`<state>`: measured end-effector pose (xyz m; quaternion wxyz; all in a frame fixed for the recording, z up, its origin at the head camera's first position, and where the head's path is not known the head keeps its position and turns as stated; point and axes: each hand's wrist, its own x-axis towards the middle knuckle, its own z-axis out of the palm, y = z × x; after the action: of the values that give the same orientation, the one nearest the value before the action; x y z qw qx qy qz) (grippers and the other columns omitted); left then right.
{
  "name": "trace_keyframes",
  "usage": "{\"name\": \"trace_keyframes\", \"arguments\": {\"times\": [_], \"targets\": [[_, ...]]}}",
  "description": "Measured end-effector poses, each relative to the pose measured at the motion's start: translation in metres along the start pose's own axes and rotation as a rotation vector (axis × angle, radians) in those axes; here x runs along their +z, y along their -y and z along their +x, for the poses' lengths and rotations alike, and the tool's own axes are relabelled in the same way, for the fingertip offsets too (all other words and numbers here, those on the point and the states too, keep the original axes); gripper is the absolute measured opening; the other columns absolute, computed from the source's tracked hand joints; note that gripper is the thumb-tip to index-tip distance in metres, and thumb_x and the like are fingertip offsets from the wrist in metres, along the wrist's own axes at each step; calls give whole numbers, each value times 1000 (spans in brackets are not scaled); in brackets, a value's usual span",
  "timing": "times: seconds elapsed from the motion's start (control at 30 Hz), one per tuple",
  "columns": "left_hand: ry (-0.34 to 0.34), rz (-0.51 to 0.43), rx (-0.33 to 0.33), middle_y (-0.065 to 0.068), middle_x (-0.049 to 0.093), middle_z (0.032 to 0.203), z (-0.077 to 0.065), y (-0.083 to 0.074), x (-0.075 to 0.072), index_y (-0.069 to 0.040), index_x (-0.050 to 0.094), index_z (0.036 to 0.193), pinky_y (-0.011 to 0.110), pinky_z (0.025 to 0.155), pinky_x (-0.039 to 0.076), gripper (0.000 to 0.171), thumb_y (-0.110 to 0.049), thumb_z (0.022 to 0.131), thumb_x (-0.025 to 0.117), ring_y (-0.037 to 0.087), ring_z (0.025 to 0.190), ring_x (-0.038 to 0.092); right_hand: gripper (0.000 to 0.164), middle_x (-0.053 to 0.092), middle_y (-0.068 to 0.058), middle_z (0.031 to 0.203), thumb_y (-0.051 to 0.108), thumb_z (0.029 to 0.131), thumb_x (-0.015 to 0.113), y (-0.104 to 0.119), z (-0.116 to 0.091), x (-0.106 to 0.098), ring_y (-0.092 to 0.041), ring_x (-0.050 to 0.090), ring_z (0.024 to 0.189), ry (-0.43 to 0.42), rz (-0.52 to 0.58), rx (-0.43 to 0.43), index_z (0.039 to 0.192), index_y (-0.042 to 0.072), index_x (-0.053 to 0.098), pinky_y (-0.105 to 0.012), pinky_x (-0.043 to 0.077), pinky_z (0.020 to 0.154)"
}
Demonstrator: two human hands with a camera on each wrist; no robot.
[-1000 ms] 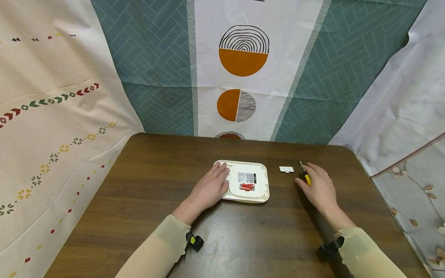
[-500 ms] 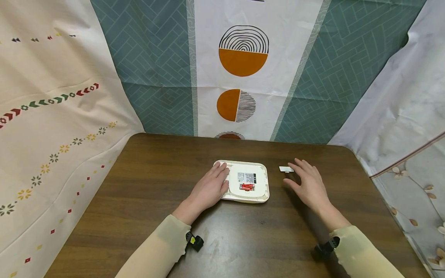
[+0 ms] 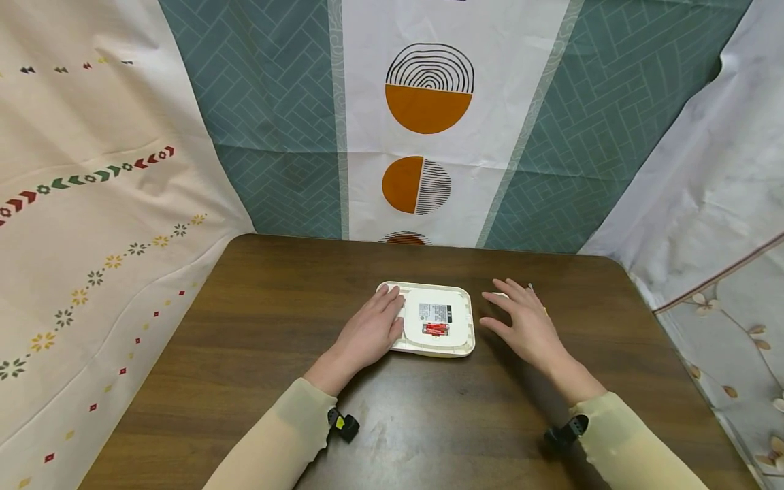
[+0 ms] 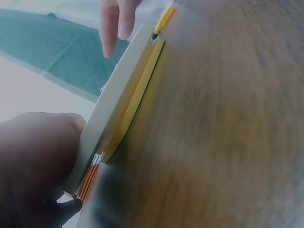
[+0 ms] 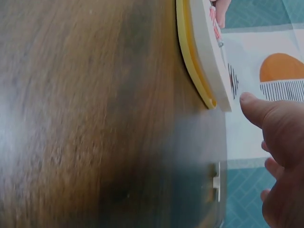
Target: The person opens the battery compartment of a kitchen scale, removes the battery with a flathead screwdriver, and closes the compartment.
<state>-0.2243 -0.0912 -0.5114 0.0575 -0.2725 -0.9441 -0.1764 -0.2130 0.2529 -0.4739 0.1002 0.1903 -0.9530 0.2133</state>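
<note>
A flat white device [image 3: 456, 299] with rounded corners lies on the table, its printed label and red batteries [image 3: 435, 329] facing up. My left hand [image 3: 367, 330] rests on its left side with extended fingers. To the device's right, my right hand [image 3: 529, 327] hovers with fingers spread, holding nothing. Beneath those fingers lies a small white cover [image 5: 217, 183], mostly hidden in the head view. A yellow-handled screwdriver [image 4: 164, 21] lies behind the right hand, with only bits of it showing from the head.
The brown wooden table [image 3: 275, 306] reaches back to a teal and white patterned curtain [image 3: 294, 136]. Light cloths hang at the left and right sides. In the left wrist view, a yellow layer [image 4: 135, 102] shows under the device's white edge.
My right hand has moved left from above the screwdriver, over the small white cover, toward the device. My left hand and the device have stayed put.
</note>
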Motion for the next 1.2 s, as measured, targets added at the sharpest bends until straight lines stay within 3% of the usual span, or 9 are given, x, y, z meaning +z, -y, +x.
{"name": "trace_keyframes", "arguments": {"times": [0.47, 1.2], "targets": [[-7, 0, 3, 18, 44, 172, 1, 0, -1, -1, 55, 161, 45, 133, 28, 52, -26, 116, 56, 35, 164, 32, 57, 50, -16, 168, 24, 94, 91, 20, 11, 7, -39, 31, 164, 79, 31, -38, 146, 9, 73, -66, 16, 133], [-18, -14, 22, 20, 45, 170, 0, 1, -1, 1, 55, 159, 47, 133, 30, 51, -24, 116, 56, 38, 163, 34, 40, 61, -15, 159, 23, 95, 90, 43, 19, 20, -38, 42, 158, 126, 25, -154, 133, 10, 82, -62, 20, 133]]}}
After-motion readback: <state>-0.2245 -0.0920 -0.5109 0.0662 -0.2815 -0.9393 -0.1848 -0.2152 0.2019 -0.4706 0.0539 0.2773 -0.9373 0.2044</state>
